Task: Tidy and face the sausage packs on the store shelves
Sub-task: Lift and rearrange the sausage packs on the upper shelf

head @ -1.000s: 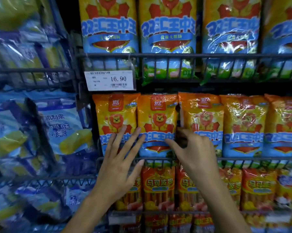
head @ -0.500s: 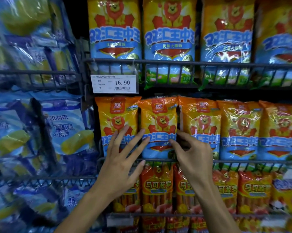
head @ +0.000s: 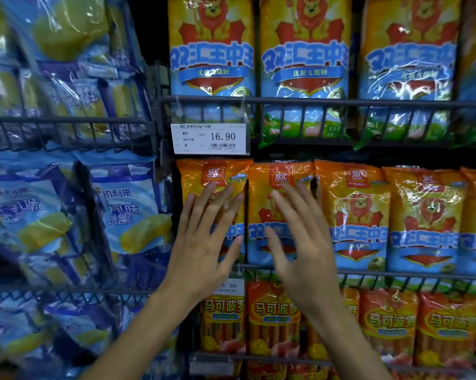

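Sausage packs (head: 353,215) stand in the middle-shelf row at frame centre. Left hand (head: 204,242) and right hand (head: 300,239), fingers spread flat, cover the two leftmost packs; press evenly, so both faces sit flush and upright.

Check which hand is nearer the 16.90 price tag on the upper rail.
Left. The left hand lies just below the price tag, fingers spread on the leftmost orange pack. The right hand is farther right, over the next pack.
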Demonstrator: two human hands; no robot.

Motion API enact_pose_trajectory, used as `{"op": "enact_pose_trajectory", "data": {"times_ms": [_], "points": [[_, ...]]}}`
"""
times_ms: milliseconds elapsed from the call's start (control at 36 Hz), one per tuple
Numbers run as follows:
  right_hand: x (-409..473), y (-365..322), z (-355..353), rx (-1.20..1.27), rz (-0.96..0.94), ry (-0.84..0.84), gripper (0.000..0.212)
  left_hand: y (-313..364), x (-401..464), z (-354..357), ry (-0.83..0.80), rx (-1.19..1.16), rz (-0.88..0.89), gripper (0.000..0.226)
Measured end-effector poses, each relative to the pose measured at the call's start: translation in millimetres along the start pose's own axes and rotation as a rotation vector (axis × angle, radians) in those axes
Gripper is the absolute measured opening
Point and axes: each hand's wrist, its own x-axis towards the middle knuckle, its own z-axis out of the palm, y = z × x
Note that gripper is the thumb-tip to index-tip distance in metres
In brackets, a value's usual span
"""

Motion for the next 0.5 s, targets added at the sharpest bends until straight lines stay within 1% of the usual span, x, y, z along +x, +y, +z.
{"op": "enact_pose_trajectory", "data": {"times_ms": [56,111,194,333,500], "points": [[8.9,0.7,11.6,-0.063,-0.038,-0.089,0.062,-1.4,5.5,1.3,0.034,-0.006,-0.001,0.065],[12.4,6.6,18.6,-0.12,-0.038,-0.138,0.062,-4.5,11.8,2.0,0.043,-0.011,0.009,0.063],[8.7,20.0,18.1,-0.178,-0.032,-0.119,0.063,-8.3,16.4,4.5,0.032,0.016,0.027,0.065],[4.1,29.1,12.4,-0.19,-0.022,-0.084,0.061,-9.7,23.8,6.6,0.034,0.055,0.027,0.067],[13.1,22.4,14.9,-0.17,-0.024,-0.121,0.067,-7.9,33.0,6.2,0.011,0.082,-0.011,0.064]]}}
